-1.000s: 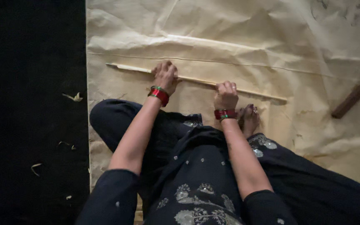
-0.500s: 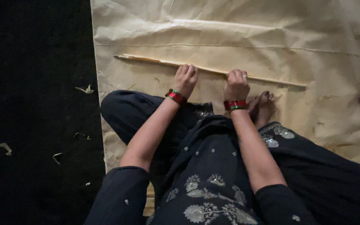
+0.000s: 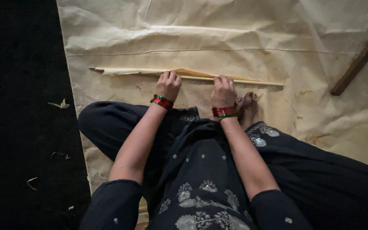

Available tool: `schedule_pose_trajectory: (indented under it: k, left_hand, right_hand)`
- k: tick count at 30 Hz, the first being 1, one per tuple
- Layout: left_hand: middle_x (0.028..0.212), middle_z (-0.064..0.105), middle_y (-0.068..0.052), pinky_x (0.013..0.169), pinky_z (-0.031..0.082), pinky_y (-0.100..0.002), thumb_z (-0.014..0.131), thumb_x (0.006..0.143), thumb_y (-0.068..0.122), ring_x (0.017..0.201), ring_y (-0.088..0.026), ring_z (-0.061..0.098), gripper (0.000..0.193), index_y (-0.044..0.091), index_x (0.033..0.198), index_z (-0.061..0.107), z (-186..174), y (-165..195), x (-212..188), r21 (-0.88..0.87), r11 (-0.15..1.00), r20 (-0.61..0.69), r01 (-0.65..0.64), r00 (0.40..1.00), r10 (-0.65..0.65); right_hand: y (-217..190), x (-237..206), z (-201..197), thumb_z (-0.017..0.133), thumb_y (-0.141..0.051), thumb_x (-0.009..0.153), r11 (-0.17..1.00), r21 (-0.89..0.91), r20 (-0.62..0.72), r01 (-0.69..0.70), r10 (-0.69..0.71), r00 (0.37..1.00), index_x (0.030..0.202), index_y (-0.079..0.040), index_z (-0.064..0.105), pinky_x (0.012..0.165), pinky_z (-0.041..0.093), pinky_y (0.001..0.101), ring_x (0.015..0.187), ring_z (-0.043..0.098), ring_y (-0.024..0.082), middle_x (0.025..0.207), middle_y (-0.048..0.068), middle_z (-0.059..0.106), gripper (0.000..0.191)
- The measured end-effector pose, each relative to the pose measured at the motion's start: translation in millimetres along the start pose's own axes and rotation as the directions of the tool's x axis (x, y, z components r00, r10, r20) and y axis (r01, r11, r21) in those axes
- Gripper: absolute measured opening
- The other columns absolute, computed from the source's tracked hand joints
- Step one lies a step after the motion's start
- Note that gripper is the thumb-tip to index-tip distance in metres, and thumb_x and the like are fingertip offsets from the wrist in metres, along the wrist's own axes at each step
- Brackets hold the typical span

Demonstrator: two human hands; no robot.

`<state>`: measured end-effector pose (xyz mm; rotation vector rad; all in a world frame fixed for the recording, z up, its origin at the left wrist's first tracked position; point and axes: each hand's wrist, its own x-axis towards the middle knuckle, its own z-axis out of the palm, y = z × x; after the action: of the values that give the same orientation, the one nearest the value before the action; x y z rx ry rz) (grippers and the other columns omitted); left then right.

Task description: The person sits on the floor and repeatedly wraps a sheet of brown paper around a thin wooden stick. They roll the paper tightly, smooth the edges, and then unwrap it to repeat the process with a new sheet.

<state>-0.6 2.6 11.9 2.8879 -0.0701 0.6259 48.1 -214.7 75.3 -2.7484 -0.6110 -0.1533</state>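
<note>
Dark wooden stick [image 3: 360, 58] lies diagonally at upper right on the creased paper. Pale shavings [image 3: 59, 104] scattered over black floor [image 3: 18, 64] at left. Bare foot [image 3: 247, 108] rests on the paper.

Dark floor [image 3: 18, 127], strewn with pale shavings [image 3: 59, 104] left of the crumpled tan paper sheet [image 3: 218, 38]. On that sheet: a thin rolled paper stick [image 3: 192, 74] across its middle, a dark wooden rod [image 3: 358, 59] toward its right edge.
</note>
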Motion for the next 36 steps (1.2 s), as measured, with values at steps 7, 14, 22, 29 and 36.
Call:
schedule_pose_trajectory:
  k: [7, 14, 22, 29, 36]
  left_hand:
    - [0.103, 0.065, -0.011, 0.098, 0.05, -0.047, 0.062, 0.09, 0.015, 0.102, -0.03, 0.064, 0.022, 0.007, 0.107, 0.072, 1, 7, -10, 0.047, 0.998, 0.1, 0.029, 0.994, -0.034]
    - [0.138, 0.062, -0.011, 0.107, 0.033, -0.069, 0.055, 0.093, 0.016, 0.121, -0.045, 0.058, 0.044, 0.023, 0.135, 0.067, -9, -18, -20, 0.125, 0.979, 0.295, 0.164, 0.935, -0.194]
    - [0.156, 0.048, -0.019, 0.112, 0.025, -0.074, 0.046, 0.103, 0.019, 0.134, -0.059, 0.045, 0.047, 0.025, 0.149, 0.057, -17, -37, -15, 0.23, 0.93, 0.348, 0.287, 0.868, -0.354]
    - [0.159, 0.038, -0.025, 0.109, 0.018, -0.08, 0.039, 0.105, 0.025, 0.14, -0.059, 0.036, 0.047, 0.033, 0.149, 0.052, -28, -50, -4, 0.264, 0.87, 0.399, 0.416, 0.774, -0.492]
    - [0.157, 0.039, -0.023, 0.108, 0.017, -0.081, 0.039, 0.104, 0.025, 0.137, -0.061, 0.036, 0.046, 0.036, 0.145, 0.054, -23, -48, 0, 0.228, 0.855, 0.355, 0.465, 0.778, -0.518]
  right_hand:
    - [2, 8, -1, 0.064, -0.008, 0.092, 0.996, -0.055, 0.074, -0.071, 0.075, 0.994, 0.101, -0.008, 0.075, 0.092, 0.054, 0.045, 0.104, 0.065, 0.032, 0.111, 0.013, 0.068, 0.015]
    - [29, 30, -31, 0.071, -0.019, 0.084, 0.976, -0.128, 0.265, -0.176, 0.205, 0.942, 0.089, -0.006, 0.075, 0.076, 0.054, 0.0515, 0.09, 0.068, 0.041, 0.096, 0.019, 0.069, 0.014]
    - [44, 39, -25, 0.056, -0.017, 0.095, 0.975, -0.209, 0.289, -0.077, 0.137, 0.948, 0.086, -0.003, 0.076, 0.075, 0.059, 0.05, 0.084, 0.072, 0.043, 0.091, 0.026, 0.071, 0.026]
    - [40, 51, -18, 0.053, -0.018, 0.098, 0.956, -0.277, 0.385, -0.097, 0.203, 0.9, 0.093, -0.003, 0.079, 0.08, 0.058, 0.0508, 0.088, 0.073, 0.043, 0.092, 0.028, 0.071, 0.03]
    - [28, 77, -12, 0.056, -0.013, 0.096, 0.906, -0.419, 0.512, 0.068, 0.174, 0.841, 0.099, -0.01, 0.081, 0.083, 0.058, 0.0502, 0.098, 0.074, 0.039, 0.103, 0.021, 0.076, 0.026]
